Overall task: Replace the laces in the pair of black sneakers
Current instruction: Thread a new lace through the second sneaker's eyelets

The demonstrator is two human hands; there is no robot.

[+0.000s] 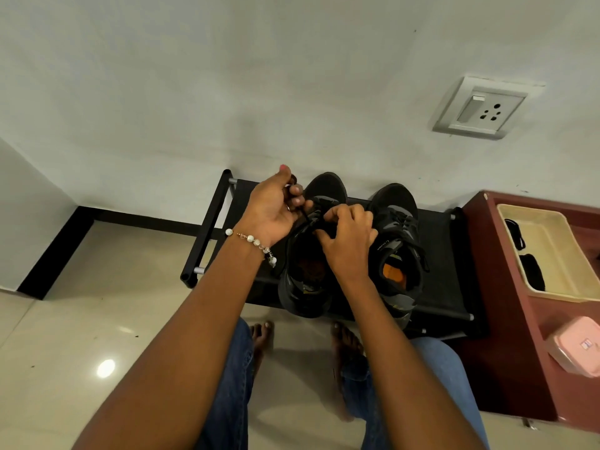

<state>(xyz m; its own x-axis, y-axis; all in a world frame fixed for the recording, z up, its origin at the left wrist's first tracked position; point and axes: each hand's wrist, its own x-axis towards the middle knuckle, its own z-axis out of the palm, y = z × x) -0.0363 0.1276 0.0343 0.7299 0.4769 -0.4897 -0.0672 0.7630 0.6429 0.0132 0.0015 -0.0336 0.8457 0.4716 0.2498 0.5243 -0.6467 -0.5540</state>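
The fingers (297,191) of the left hand (274,207) curl round a thin black lace (305,217), pinching it just above the throat of the left sneaker (308,248) and drawing it up and away from the shoe. The right hand (349,241) sits on the tongue area of the same shoe, its fingers bent and gripping the upper near the eyelets; whether they also pinch a strand of lace cannot be told, because the knuckles hide it.

Both sneakers stand side by side, toes toward the wall, on a low black shoe rack (444,264). The right sneaker (397,248) looks to have its lace in place and is touched by neither hand, though the right wrist passes just beside it.

Judging from this, the lace is being worked through the top eyelets. A hard pull by the left hand could tip the shoe, or drag it over the rack's front edge onto the floor, if the right hand's hold on the upper loosens. The lace tip could also slip out of the pinch and drop back into the shoe's dark opening, where black on black would make it hard to find. The beaded bracelet (251,240) on the left wrist hangs near the collar and could snag a loop.

A cream tray (506,211) on the maroon cabinet (506,336) at the right holds dark items, possibly laces.
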